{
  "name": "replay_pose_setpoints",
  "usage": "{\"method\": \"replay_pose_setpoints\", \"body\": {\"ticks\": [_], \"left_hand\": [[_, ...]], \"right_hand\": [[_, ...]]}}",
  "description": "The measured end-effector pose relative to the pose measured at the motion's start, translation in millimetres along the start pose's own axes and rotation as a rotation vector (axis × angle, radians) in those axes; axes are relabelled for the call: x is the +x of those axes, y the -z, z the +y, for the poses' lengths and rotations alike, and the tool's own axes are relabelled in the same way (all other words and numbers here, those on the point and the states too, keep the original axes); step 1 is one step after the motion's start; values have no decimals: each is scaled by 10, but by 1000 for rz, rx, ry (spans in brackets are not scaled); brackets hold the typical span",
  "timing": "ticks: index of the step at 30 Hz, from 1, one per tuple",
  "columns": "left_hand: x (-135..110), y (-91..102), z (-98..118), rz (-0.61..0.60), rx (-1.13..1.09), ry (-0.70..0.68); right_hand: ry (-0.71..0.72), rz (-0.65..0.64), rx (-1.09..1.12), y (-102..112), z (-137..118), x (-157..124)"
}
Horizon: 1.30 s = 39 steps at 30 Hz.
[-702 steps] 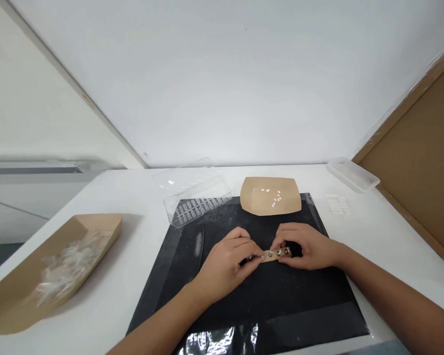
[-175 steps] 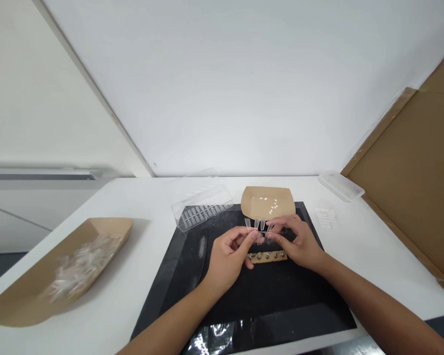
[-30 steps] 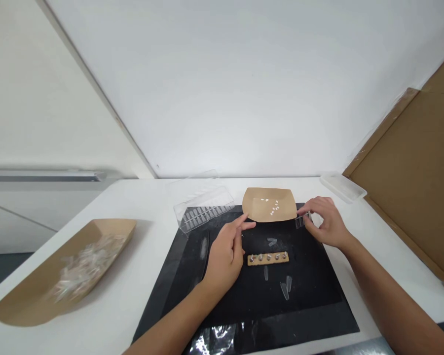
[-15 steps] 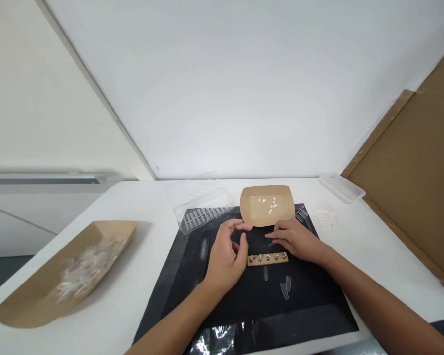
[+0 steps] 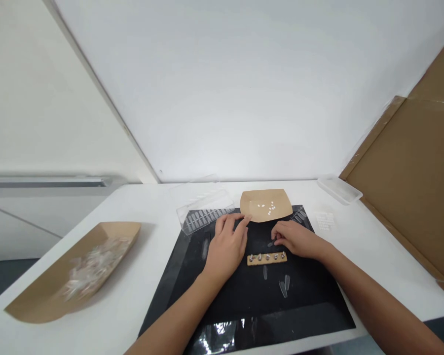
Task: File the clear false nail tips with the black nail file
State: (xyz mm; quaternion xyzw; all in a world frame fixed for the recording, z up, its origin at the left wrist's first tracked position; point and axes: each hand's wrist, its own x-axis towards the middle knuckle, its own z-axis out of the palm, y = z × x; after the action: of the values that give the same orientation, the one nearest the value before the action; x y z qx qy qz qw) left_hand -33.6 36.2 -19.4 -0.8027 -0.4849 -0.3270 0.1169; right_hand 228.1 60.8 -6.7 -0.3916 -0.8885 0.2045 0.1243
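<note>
Looking down from my head camera: the tan wooden strip with its row of metal studs (image 5: 267, 259) lies flat on the black mat (image 5: 222, 308). My left hand (image 5: 227, 246) is just beyond the strip, fingers open and spread. My right hand (image 5: 298, 237) is just beyond it too, fingers loosely curled by a small clear nail tip (image 5: 271, 244); I can't tell whether they're gripping it! Three clear nail tips (image 5: 283, 290) lie on the strip's near side. Beyond it sits a kraft-paper tray (image 5: 261, 212) holding white bits, and a clear plastic case of nail tips (image 5: 205, 214) sits beyond it, to the left. Well left of the strip, a larger kraft-paper tray (image 5: 107, 236) holds a heap of clear tips.
</note>
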Motion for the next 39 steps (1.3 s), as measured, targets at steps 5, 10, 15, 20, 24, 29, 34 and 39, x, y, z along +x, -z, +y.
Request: {"method": "replay_pose_setpoints", "body": {"ticks": [5,10,15,20,24,29,34,39], "left_hand": [[21,-94,-66,-16,114,-64],[24,-162,-95,-46,167,-98],[6,-205,-129,-67,183,-123],[-2,-239,-149,-69,171,-162],[-15,-208,-141,-62,131,-200],[-41,-75,-154,-84,41,-303],[-9,60,-212,-155,-50,-415],[12,205,-195,-249,-159,-385]], "right_hand": [[-49,42,75,32,129,-92],[11,153,100,1,199,-112],[-45,117,174,-11,163,-128],[-40,75,254,-29,138,-154],[-52,60,284,-15,136,-165],[-128,-57,365,64,142,-214],[-70,-41,130,132,173,-251],[-64,-12,27,168,168,-272]]}}
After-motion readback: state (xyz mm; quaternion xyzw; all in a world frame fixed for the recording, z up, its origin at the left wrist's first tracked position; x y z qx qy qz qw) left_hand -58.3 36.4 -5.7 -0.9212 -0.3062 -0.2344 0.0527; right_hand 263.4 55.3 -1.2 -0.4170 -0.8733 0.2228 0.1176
